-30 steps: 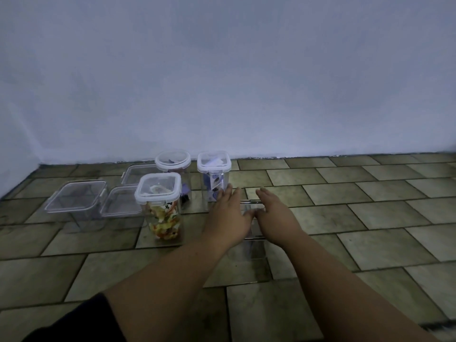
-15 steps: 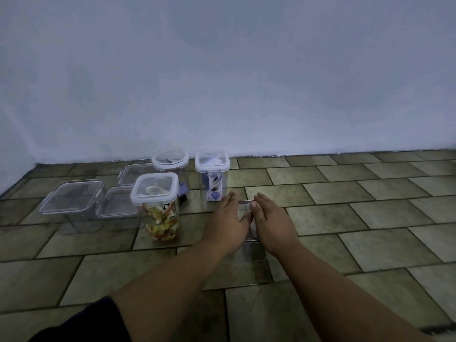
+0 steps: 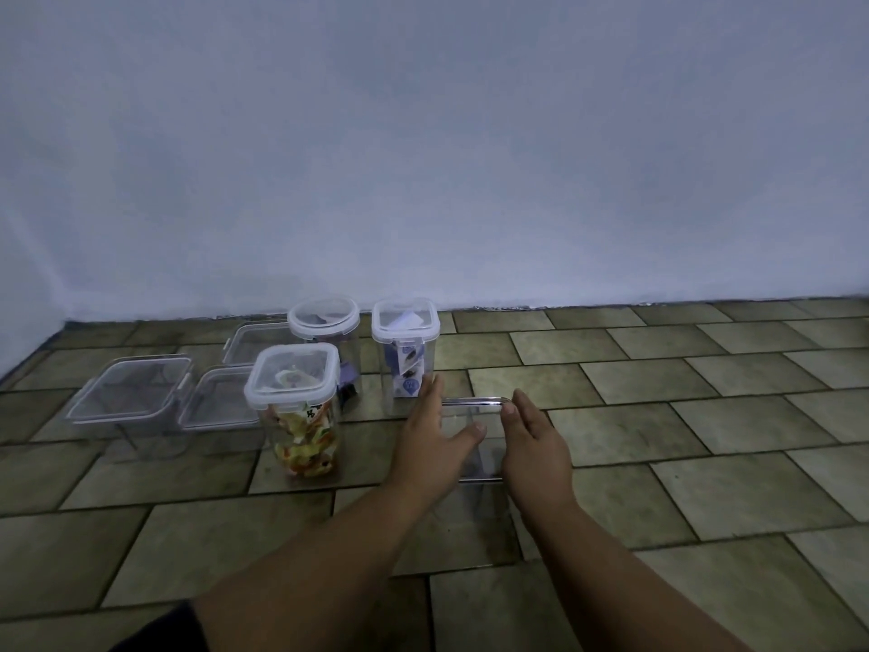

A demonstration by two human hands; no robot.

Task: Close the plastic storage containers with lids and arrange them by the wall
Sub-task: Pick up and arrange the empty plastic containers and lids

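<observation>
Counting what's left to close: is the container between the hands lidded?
No: the clear container shows a bare open rim, no white lid.

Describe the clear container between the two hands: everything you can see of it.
The clear container is a tall, rectangular box of transparent plastic, standing upright on the tiled floor. Its rounded top rim catches the light; no lid shows on it and it looks empty. The left hand lies flat against its left side, thumb across the front, and the right hand against its right side. It stands just in front of the lidded jar with blue packets.
</observation>
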